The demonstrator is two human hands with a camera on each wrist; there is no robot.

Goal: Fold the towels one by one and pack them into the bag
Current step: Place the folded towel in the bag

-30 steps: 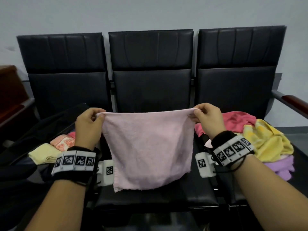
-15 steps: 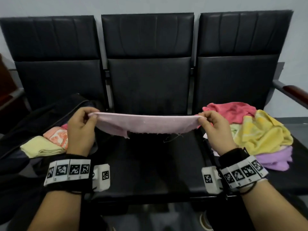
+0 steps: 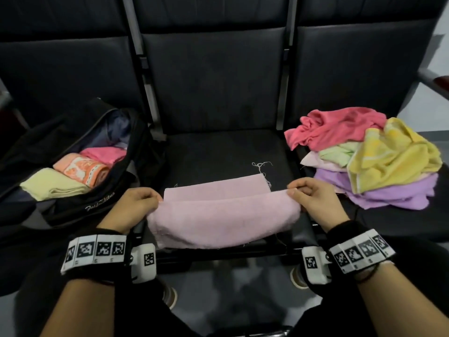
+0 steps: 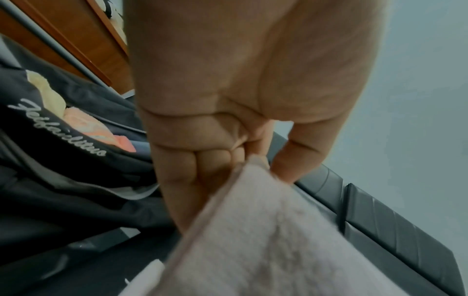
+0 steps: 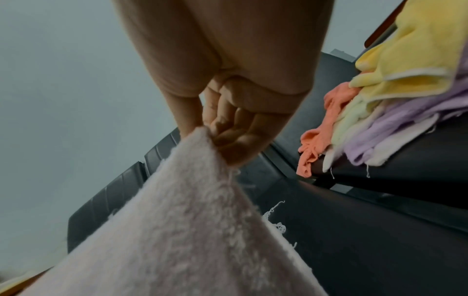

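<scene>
A pale pink towel (image 3: 223, 217) lies doubled over on the middle black seat (image 3: 218, 154), its far edge flat on the seat and its near part bulging over the seat's front. My left hand (image 3: 136, 205) pinches the towel's left corner (image 4: 253, 166) between thumb and curled fingers. My right hand (image 3: 313, 200) pinches the right corner (image 5: 200, 136) the same way. The open black bag (image 3: 80, 190) sits on the left seat with a yellow, an orange-patterned and a pink folded towel (image 3: 82, 166) inside.
A loose heap of unfolded towels (image 3: 379, 156), red, yellow, green and purple, covers the right seat. Loose threads (image 3: 261, 166) trail from the pink towel's far right corner. A wooden armrest (image 3: 439, 83) sits at the far right. Seat backs rise behind.
The towel hung spread in the air a second ago; both hands have brought it down and forward, and it now lies folded over on the middle seat. The view has tilted down.
</scene>
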